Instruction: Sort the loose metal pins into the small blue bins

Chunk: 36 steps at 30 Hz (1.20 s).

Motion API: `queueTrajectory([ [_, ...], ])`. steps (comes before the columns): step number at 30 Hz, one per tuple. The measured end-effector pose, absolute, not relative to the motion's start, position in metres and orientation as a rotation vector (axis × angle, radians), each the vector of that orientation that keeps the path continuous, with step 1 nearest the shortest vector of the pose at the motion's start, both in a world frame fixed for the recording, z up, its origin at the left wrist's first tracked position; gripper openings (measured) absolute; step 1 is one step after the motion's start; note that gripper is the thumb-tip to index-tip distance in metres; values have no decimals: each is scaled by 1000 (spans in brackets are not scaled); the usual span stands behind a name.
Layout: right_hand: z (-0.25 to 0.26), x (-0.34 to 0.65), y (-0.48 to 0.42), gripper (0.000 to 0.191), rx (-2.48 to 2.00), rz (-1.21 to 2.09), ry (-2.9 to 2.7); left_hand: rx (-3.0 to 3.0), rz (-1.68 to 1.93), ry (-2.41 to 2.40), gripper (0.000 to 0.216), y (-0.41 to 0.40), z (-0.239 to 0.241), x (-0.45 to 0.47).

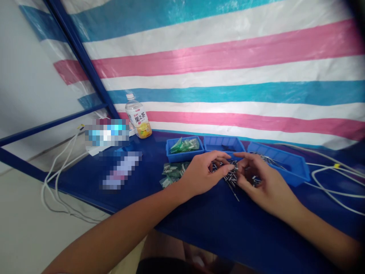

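A loose heap of thin metal pins (231, 179), dark shafts with paler silvery sections, lies on the blue tabletop between my hands. My left hand (201, 173) reaches in from the left, its fingers curled over the heap and its thumb against some pins. From the other side comes my right hand (261, 180), fingers and thumb bent inward at the heap's right edge; what lies between its fingertips is too small to make out. Beside my left wrist are small clear green-tinted bags (172, 171) with silvery pieces inside.
Behind the hands stand a blue tray (182, 155) with green bags, a middle tray (219, 146) with a few dark pieces, and a right tray (293, 167) holding long pins. A drink bottle (139, 118), blurred items and white cables (319, 182) surround them. Striped sheeting (199, 64) hangs behind.
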State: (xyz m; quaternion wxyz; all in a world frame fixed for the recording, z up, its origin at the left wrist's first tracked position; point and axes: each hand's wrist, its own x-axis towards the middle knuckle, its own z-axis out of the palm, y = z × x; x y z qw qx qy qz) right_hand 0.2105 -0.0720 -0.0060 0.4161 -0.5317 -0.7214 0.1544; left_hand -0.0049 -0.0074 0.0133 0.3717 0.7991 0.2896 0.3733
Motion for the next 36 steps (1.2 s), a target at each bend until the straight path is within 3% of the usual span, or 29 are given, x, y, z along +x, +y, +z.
queueTrajectory([
  [8,-4,213,-74,8,-1354,213,-1783,2044,819,691,37,-11,11,-5],
  [26,-8,213,-72,15,-1299,290,-1847,1838,986,675,7,3,-3,-4],
  [36,-7,214,-75,21,-1303,315,-1689,1759,903,762,32,2,0,-5],
])
